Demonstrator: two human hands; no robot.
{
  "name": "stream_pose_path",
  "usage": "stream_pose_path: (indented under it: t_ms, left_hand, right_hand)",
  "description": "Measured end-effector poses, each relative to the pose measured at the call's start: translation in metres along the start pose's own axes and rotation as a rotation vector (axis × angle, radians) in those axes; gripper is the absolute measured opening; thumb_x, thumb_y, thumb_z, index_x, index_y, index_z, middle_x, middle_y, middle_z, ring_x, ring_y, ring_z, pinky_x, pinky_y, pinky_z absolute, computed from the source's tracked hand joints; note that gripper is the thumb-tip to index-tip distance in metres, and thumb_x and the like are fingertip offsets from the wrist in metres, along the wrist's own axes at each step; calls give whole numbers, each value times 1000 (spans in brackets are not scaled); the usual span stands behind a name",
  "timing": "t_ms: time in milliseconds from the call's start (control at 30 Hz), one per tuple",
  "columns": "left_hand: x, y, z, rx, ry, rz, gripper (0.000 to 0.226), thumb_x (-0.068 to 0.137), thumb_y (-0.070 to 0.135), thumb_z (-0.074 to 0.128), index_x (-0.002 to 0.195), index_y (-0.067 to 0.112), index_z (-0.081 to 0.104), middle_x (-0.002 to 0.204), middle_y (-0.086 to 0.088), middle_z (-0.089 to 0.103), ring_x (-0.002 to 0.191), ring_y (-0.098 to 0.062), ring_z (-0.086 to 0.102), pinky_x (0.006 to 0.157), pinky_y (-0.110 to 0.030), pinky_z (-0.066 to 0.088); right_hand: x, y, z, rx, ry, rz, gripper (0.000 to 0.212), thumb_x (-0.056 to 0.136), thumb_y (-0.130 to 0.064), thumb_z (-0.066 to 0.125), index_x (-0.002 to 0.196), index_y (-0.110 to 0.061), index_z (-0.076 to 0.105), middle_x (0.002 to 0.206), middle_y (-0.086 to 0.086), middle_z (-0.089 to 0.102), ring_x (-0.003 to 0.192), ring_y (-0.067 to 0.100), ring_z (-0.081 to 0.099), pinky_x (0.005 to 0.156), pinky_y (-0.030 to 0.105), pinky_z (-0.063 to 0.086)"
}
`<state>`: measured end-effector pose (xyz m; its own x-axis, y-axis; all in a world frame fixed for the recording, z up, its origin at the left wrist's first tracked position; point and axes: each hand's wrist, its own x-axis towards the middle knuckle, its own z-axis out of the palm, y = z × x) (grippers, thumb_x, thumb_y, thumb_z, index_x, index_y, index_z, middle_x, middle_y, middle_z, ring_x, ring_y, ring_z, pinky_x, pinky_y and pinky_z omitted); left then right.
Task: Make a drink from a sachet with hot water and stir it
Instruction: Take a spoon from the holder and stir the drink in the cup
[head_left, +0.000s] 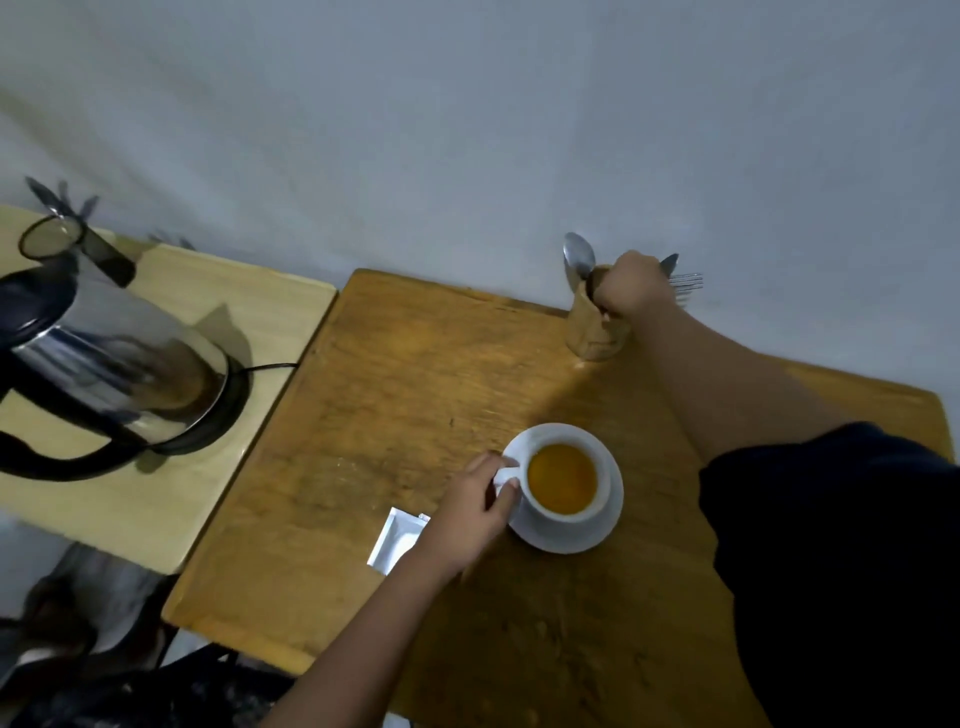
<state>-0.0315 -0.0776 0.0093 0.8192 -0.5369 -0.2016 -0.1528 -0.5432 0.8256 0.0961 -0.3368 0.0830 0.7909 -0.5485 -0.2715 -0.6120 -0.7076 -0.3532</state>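
A white cup (597, 512) full of orange-brown drink stands on a white saucer (571, 540) in the middle of the wooden table (405, 405). My left hand (480, 501) pinches the cup's handle. My right hand (631, 283) reaches into the wooden cutlery holder (595, 332) at the table's far edge, its fingers closed around a utensil whose handle is hidden. A spoon (579, 254) and fork tines (685, 283) stick out of the holder. The torn silver sachet (397, 538) lies flat just left of my left forearm.
A steel electric kettle (119, 364) with a black handle sits on its base on a lighter side table (171, 509) to the left, lid open, cord trailing right. A grey wall rises behind both tables. Dark clutter lies on the floor at bottom left.
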Motion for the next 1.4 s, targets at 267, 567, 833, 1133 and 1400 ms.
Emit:
stream_pose_path:
  t_ms: [267,567,833,1133,1400]
  left_hand:
    - [1,-2,1,-19,1,10,28,94,29,46,118,19,56,116,1,57,102,-12,56,82,-25,44]
    - [2,5,-7,-2,-69,9,30,95,27,45,120,15,56,116,0,56,102,-10,53,81,-20,40]
    - [1,11,-12,-18,-139,-6,28,95,22,46,116,11,59,116,-8,57,100,-16,53,82,-25,37]
    - [3,14,-18,-9,-207,-55,30,94,27,47,117,12,58,119,-7,58,101,-16,53,84,-29,40]
    - [6,17,-20,-16,-250,-95,28,94,25,45,114,13,61,112,-6,62,99,-20,56,83,-31,43]
  right_hand:
    - [3,-5,5,-4,47,98,21,91,-19,46,99,-4,59,109,14,64,105,33,59,81,35,43]
    - [-36,-5,-31,73,304,-101,15,83,-19,58,87,-13,71,92,11,69,84,32,65,72,38,53]
    - [-104,-7,-84,192,182,-401,14,91,-26,53,91,-14,61,90,7,64,80,24,58,72,38,49]
    - [-173,42,-74,37,-123,-240,22,86,-18,54,66,-12,60,83,7,68,81,24,59,70,35,47]
    - [-210,46,-62,-79,-304,-172,15,85,-17,58,90,-14,72,83,-2,67,83,18,58,70,30,47]
